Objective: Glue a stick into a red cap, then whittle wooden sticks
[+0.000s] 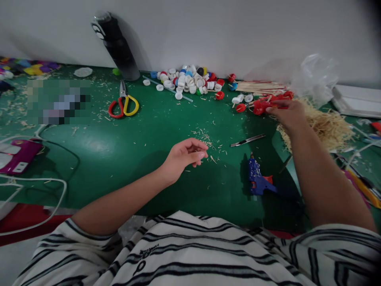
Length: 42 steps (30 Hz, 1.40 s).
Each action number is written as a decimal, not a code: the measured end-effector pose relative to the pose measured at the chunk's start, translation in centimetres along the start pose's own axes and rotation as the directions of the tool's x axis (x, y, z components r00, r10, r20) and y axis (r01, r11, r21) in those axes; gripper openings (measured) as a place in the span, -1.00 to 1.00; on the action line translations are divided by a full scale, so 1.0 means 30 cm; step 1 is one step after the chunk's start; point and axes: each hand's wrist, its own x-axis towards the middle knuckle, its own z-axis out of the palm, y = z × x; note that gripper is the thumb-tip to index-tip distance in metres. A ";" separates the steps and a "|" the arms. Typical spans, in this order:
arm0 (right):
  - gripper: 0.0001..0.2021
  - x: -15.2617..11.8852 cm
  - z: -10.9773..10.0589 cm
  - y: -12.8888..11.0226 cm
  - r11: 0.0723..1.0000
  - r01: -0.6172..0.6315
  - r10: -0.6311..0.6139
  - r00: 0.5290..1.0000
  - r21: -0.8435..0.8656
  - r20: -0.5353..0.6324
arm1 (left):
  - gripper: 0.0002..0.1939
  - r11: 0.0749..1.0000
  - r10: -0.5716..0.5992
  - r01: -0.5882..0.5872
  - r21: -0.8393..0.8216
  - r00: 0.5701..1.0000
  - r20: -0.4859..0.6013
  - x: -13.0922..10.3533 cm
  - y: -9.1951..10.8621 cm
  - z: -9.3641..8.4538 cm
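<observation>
My left hand (189,154) hovers over the middle of the green table, its fingers loosely curled and the thumb close to the fingertips; nothing shows in it. At the right, my right hand (287,113) reaches to a cluster of red bottle caps (259,107) with thin sticks through them. Its fingertips are on the red caps, and part of the grip is hidden. Beyond the hand lies a bundle of thin wooden sticks (258,87). A utility knife (248,140) and a blue hot glue gun (258,176) lie between my two arms.
Scissors (123,103) with red and yellow handles lie left of centre. A dark bottle (117,47) stands by the wall, near a heap of mostly white bottle caps (189,81). Pale shredded straw (327,125) sits at the right. A purple power strip (24,157) with white cables occupies the left.
</observation>
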 end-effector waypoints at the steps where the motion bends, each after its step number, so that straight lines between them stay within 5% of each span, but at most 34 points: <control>1: -0.47 -0.002 -0.012 -0.007 0.999 -0.046 0.046 0.998 -0.003 -0.035 | -0.74 1.000 -0.001 0.001 0.002 1.000 0.000 0.000 0.000 0.000; 4: -0.51 0.001 -0.058 -0.035 0.993 -0.120 0.121 0.982 0.011 -0.142 | -0.74 1.000 0.004 -0.004 0.007 1.000 0.003 -0.003 0.000 0.000; 9: -0.53 0.037 -0.176 -0.107 0.997 -0.026 0.012 0.982 -0.070 -0.191 | -0.77 0.999 0.012 -0.012 0.047 1.000 0.007 -0.009 0.005 -0.012; 13: -0.52 0.075 -0.278 -0.210 0.979 0.033 -0.058 0.991 -0.203 -0.118 | -0.76 0.995 0.050 -0.051 0.080 0.999 0.019 0.002 0.016 -0.020; 17: -0.36 0.157 -0.310 -0.317 0.882 0.209 -0.160 0.976 -0.422 0.148 | -0.77 0.995 0.046 -0.045 0.094 0.999 -0.006 0.011 0.025 -0.021; 22: -0.40 0.338 -0.190 -0.364 0.787 0.400 -0.133 0.853 -0.469 0.505 | -0.79 0.982 0.043 -0.041 0.187 0.999 -0.012 -0.004 0.045 -0.038; 27: -0.46 0.451 -0.008 -0.343 0.732 0.471 -0.107 0.793 -0.492 0.600 | -0.88 0.951 0.130 -0.116 0.285 0.991 -0.030 -0.020 0.079 -0.076; 31: -0.67 0.452 0.130 -0.324 0.696 0.518 -0.109 0.760 -0.497 0.641 | -0.94 0.919 0.237 -0.219 0.327 0.971 -0.015 -0.011 0.096 -0.112; 34: -0.66 0.436 0.217 -0.310 0.655 0.557 -0.096 0.732 -0.511 0.675 | -0.89 0.892 0.291 -0.261 0.369 0.956 -0.027 0.002 0.099 -0.136; 38: -0.71 0.427 0.268 -0.300 0.608 0.597 -0.090 0.707 -0.524 0.701 | -0.89 0.907 0.272 -0.229 0.353 0.959 -0.078 0.004 0.100 -0.151; 42: -0.70 0.431 0.230 -0.306 0.593 0.607 -0.101 0.708 -0.529 0.699 | -0.86 0.917 0.262 -0.226 0.329 0.963 -0.067 -0.009 0.105 -0.155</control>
